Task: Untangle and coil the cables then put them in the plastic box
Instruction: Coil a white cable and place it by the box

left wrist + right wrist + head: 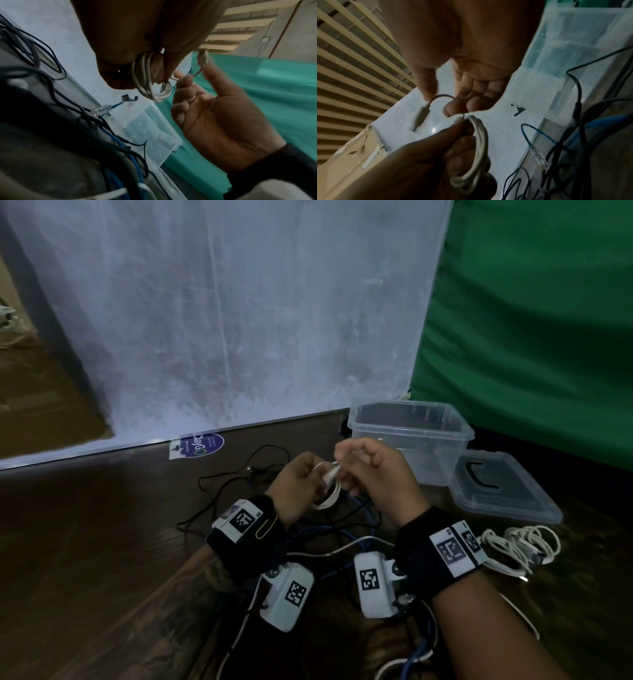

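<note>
Head view shows the clear plastic box open at middle right on the dark table, with a messy pile of black and blue cables lower middle. Just left of the box, the left hand grips a small white cable coil, and the right hand pinches its loose plug end. The cable looks light and bendy, so holding all the loops together should stop it springing open.

Clear glossy plastic box
</note>
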### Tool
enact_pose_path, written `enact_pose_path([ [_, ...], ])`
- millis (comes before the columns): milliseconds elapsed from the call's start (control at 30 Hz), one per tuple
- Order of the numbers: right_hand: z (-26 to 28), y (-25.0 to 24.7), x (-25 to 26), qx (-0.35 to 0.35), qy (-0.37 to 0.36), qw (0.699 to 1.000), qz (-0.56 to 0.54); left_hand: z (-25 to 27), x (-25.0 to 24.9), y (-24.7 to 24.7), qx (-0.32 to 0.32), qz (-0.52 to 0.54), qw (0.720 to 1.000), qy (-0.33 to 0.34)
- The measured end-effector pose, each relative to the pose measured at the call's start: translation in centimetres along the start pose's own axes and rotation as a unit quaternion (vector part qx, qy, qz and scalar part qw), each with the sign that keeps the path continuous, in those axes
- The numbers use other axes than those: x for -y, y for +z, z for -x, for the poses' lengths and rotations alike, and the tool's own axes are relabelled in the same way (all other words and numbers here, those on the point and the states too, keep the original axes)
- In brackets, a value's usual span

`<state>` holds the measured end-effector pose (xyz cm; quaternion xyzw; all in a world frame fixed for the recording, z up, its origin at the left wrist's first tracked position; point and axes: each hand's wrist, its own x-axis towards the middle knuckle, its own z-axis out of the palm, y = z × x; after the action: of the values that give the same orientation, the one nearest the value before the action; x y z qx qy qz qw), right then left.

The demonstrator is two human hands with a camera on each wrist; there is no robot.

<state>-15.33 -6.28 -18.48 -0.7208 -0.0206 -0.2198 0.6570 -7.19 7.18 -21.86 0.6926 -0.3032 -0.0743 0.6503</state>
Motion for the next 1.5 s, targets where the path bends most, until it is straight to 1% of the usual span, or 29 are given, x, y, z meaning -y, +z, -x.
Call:
enact_pose_path([
  [67,-0.2,-0.4,-0.3,-0.04,-0.03,0.998,0.041,0.1,0.0,-0.1,0.024,0.033,0.999,-0.007],
  [100,-0.3,-0.7,-0.5,-0.055,-0.039,0.997,0.042,0.1,0.0,-0.3,0.043,0.056,0.997,-0.012],
  [233,-0.6,-1.9,-0.7,-0.095,-0.058,0.994,-0.005,0.4,-0.2,0.2,0.113,0.145,0.982,-0.045],
  [367,-0.8,-1.9,-0.9,-0.122,-0.076,0.989,-0.03,0.5,-0.5,0.4,0.134,0.207,0.966,-0.072],
  [433,-0.9,-1.8,-1.2,-0.123,-0.077,0.989,-0.025,0.4,-0.8,0.1,0.122,0.238,0.96,-0.087],
  [500,-1.0,-2.1,-1.5,-0.105,-0.061,0.993,-0.006,0.4,-1.2,0.0,0.095,0.249,0.96,-0.082],
  [533,-1.1,-2.4,-1.7,-0.082,-0.046,0.995,0.019,0.3,-1.2,-0.1,0.078,0.248,0.963,-0.076],
  [600,-1.1,-2.6,-2.1,-0.014,-0.013,0.997,0.08,0.2,-1.1,-0.2,0.043,0.242,0.967,-0.062],
  [667,-1.0,-2.4,-2.5,0.041,0.015,0.994,0.096,0.1,-0.9,-0.3,0.027,0.235,0.97,-0.056],
  [700,-0.9,-2.3,-2.7,0.055,0.027,0.994,0.095,0.0,-0.8,-0.3,0.028,0.234,0.97,-0.057],
  [767,-0.8,-2.1,-2.8,0.049,0.044,0.994,0.083,0.1,-0.9,-0.3,0.032,0.23,0.971,-0.062],
  [933,-0.7,-2.2,-2.1,0.009,0.063,0.998,-0.008,0.3,-1.6,-0.2,0.058,0.225,0.97,-0.076],
  [1033,-0.5,-1.5,-2.1,0.032,0.088,0.994,-0.058,0.6,-1.9,0.1,0.077,0.234,0.965,-0.087],
  [1133,-0.4,-1.0,-2.0,0.04,0.109,0.992,-0.053,0.8,-1.7,0.4,0.063,0.22,0.97,-0.086],
  [1200,-0.4,-1.2,-1.8,0.047,0.101,0.993,-0.041,0.8,-1.5,0.5,0.047,0.194,0.977,-0.076],
  [1300,-0.3,-1.6,-1.6,0.113,0.078,0.99,-0.019,0.6,-1.4,0.4,0.027,0.161,0.984,-0.077],
  [1367,-0.2,-1.5,-1.7,0.139,0.061,0.988,-0.001,0.6,-1.3,0.4,0.029,0.145,0.986,-0.078],
  [1433,-0.3,-1.1,-1.8,0.132,0.038,0.99,0.01,0.8,-1.4,0.7,0.038,0.139,0.986,-0.079],
  [1500,-0.2,-0.8,-1.7,0.109,0.026,0.994,-0.007,0.9,-1.8,0.8,0.041,0.165,0.982,-0.087],
])
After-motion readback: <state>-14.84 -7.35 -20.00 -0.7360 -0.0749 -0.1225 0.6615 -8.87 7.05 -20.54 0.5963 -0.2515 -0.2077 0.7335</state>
